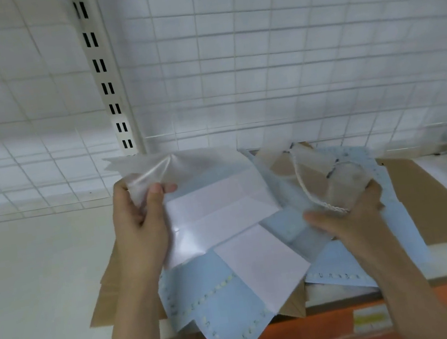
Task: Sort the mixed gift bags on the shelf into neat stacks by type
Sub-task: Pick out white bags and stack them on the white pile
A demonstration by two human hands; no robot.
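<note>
Lifting a clear bag (210,209) off the mixed pile on the shelf (30,285), left hand (138,225) fingers pinch its corner, right hand (350,214) fingers grip its cord; raise evenly so blue bags (221,300) beneath stay put.

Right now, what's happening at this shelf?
A person is sorting flat gift bags on a white shelf. The left hand pinches a clear plastic sleeve at its corner, lifted above the pile. The right hand grips a white rope handle and translucent wrapping on top of a light blue bag. Blue bags and brown paper bags lie overlapped and skewed, one blue corner hanging over the orange shelf edge. No neat stacks yet.
</note>
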